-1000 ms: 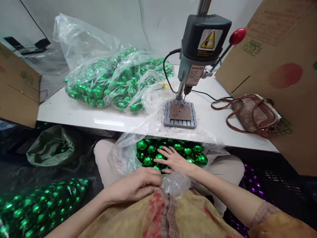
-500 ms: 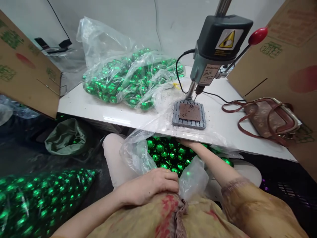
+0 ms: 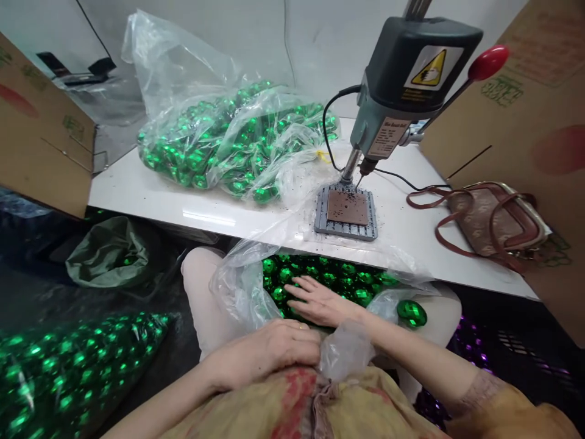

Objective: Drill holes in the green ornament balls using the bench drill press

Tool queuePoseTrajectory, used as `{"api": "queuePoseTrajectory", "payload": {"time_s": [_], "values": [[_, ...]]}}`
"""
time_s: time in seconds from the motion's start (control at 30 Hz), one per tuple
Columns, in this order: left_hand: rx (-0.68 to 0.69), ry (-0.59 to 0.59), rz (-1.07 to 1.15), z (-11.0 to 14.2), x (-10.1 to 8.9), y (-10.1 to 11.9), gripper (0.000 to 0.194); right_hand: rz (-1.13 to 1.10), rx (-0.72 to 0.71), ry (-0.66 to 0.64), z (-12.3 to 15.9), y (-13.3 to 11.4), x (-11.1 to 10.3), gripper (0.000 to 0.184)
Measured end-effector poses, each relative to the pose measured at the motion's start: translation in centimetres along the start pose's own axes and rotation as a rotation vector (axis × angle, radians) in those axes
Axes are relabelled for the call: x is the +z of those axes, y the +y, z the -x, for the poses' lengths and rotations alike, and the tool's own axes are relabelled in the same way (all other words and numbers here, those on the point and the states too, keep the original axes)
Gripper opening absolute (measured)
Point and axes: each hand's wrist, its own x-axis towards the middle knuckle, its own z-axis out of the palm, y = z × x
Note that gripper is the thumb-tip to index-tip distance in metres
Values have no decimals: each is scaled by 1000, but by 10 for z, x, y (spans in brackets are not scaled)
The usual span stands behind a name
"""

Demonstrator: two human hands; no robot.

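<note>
Across my lap lies an open clear plastic bag (image 3: pixel 247 286) full of shiny green faceted baubles (image 3: pixel 350 281). My right hand (image 3: pixel 320 303) rests palm down on the baubles, its fingers stretched and slightly spread. At the near edge of the bag my left hand (image 3: pixel 286 344) is closed, with the bunched plastic gathered around it; its fingertips are hidden. One loose green bauble (image 3: pixel 412 313) sits on my right thigh, outside the bag.
A bench drill (image 3: pixel 402 91) with a red-knobbed lever stands on the white table (image 3: pixel 192 213). Left of it lies a filled bag of green baubles (image 3: pixel 196 146). A brown handbag (image 3: pixel 496 219) lies right, beside cardboard (image 3: pixel 543 122). Another bauble bag (image 3: pixel 68 372) is at lower left.
My right hand reached forward under the table edge, then came back onto the baubles. A loose bauble now lies on my right thigh. My left hand stayed at the bag's near edge.
</note>
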Motion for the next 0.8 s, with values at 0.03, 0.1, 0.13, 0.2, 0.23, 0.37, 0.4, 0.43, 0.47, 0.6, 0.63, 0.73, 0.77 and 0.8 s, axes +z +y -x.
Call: {"api": "queuePoseTrajectory", "payload": {"time_s": [0.03, 0.1, 0.13, 0.2, 0.23, 0.37, 0.4, 0.43, 0.47, 0.6, 0.63, 0.73, 0.77, 0.8], "values": [[-19, 11, 15, 2, -1, -1, 47, 27, 63, 49, 13, 6, -8, 27], [-64, 20, 58, 4, -1, -3, 43, 86, 228, 155, 51, 16, -28, 25], [-91, 19, 81, 4, -1, -5, 41, 122, 318, 209, 73, 20, -39, 27], [-128, 13, 127, 1, -1, -7, 38, 240, 555, 337, 118, 20, -55, 30], [-137, 9, 147, 0, 0, -8, 37, 316, 683, 396, 137, 17, -59, 30], [-221, 8, 183, -7, -1, -8, 33, 477, 999, 375, 180, -9, -44, 38], [-257, 7, 170, -8, -1, -7, 31, 482, 1031, 347, 182, -17, -37, 40], [-283, 2, 153, -9, -2, -6, 30, 479, 1051, 326, 182, -23, -32, 41], [-289, -6, 143, -9, -3, -6, 30, 475, 1066, 316, 181, -29, -30, 41], [-191, -8, 228, -11, 0, -7, 30, 413, 1085, 432, 154, -31, -50, 40], [-179, 7, 256, -12, 2, -8, 31, 324, 1047, 486, 141, -26, -59, 41], [-148, 33, 280, -18, 8, -11, 29, -101, 697, 317, 86, -3, -69, 39], [-129, 27, 276, -21, 10, -11, 28, -169, 544, 147, 65, 5, -65, 40], [-115, 20, 270, -23, 11, -11, 27, -167, 359, -10, 44, 11, -57, 42]]}}
